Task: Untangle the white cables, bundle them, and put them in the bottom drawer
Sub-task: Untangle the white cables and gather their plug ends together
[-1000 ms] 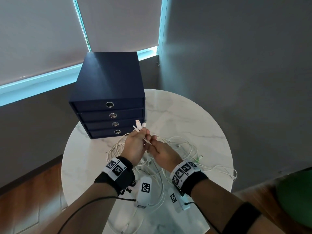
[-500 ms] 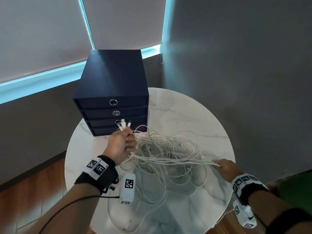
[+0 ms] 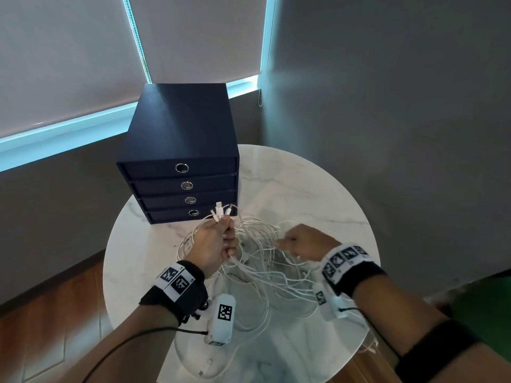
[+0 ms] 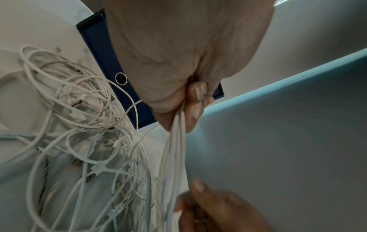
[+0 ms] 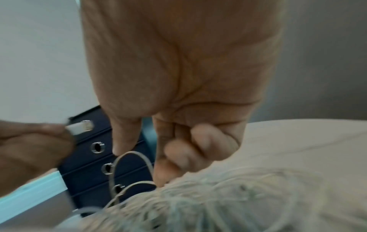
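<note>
A tangle of white cables (image 3: 257, 239) lies on the round marble table (image 3: 304, 189), in front of the dark blue drawer unit (image 3: 179, 128). My left hand (image 3: 225, 236) grips several cable ends in a fist, and their plugs (image 3: 219, 211) stick up before the bottom drawer (image 3: 171, 215), which is closed. The gripped strands (image 4: 172, 149) hang down from the left hand (image 4: 190, 100). My right hand (image 3: 293, 241) hovers over the pile just right of the left one. Its thumb and forefinger (image 5: 160, 172) are apart and point down, the other fingers are curled, and nothing is pinched.
All drawers of the unit (image 5: 89, 180) are closed, each with a metal ring pull. Cables trail over the table's near and right edges. A grey wall stands to the right, a window with blinds behind, and wooden floor (image 3: 55, 313) lies below on the left.
The right hand ran out to the right along the strands, then let them go and came back close to the left hand. The left hand kept hold of the plug ends.
</note>
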A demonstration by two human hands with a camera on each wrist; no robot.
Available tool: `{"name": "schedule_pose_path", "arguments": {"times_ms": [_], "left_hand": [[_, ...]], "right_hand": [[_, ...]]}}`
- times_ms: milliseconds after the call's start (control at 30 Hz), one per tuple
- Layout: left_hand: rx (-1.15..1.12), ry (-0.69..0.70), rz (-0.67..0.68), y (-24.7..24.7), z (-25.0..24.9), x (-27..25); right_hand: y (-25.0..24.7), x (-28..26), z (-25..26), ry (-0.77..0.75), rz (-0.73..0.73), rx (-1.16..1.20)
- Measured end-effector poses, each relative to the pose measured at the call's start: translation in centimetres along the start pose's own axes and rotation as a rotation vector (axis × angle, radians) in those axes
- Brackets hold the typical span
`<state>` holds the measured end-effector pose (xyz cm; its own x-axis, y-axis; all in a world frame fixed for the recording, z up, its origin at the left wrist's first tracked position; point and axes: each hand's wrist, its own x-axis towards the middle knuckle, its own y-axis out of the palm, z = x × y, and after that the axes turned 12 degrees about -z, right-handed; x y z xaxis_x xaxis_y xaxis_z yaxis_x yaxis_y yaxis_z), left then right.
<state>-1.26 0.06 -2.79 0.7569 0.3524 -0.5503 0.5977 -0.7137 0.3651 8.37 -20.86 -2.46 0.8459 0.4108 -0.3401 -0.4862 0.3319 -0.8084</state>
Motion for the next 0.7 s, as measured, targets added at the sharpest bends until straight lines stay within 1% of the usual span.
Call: {"name": "schedule_pose_path", "arguments": {"times_ms": [33,67,133,167,200,233,267,333,367,467,567,633,700], "left_hand": [[-0.009,-0.002,-0.002,-0.1,0.0,0.0],[-0.022,-0.009,-0.002,-0.1,0.0,0.0],[-0.049,-0.026,0.007,-0.3,-0.1,0.0],[-0.056,-0.031,0.014,-0.5,-0.1,0.1],[-0.055,-0.03,0.023,-0.7,-0.2,0.1],[-0.049,-0.026,0.03,-0.9,-0.3,0.0],[-0.043,-0.021,0.039,-1.1,-0.4,0.0],[-0.033,-0.013,0.049,-1.6,-0.6,-0.1],[-0.027,-0.01,0.047,-1.9,-0.7,-0.1],[-0.02,-0.005,0.028,-2.5,-0.6,-0.1],[-0.015,-0.005,0.013,-2.9,-0.3,0.0],[0.008,0.001,0.009,-2.8,-0.2,0.1],[0.02,0.007,0.001,-2.7,-0.2,0.1]], "right_hand": [[0.9,0.1,1.6,-0.032,0.014,0.023],[1.9,0.1,3.0,-0.039,0.062,0.026],[3.9,0.1,5.0,-0.073,0.196,-0.044],[4.7,0.4,5.6,-0.094,0.235,-0.07],[5.2,0.9,5.9,-0.094,0.233,-0.04],[5.4,1.4,6.1,-0.048,0.195,0.068],[5.2,2.0,6.2,0.013,0.112,0.223],[3.8,3.4,6.1,0.115,-0.118,0.552],[2.7,4.0,6.1,0.162,-0.208,0.72],[-0.9,5.3,6.1,0.216,-0.392,1.087],[-3.3,6.1,5.6,0.171,-0.524,1.279],[-4.2,6.4,5.1,0.126,-0.627,1.334],[-4.6,6.5,4.4,0.116,-0.692,1.329]]}}
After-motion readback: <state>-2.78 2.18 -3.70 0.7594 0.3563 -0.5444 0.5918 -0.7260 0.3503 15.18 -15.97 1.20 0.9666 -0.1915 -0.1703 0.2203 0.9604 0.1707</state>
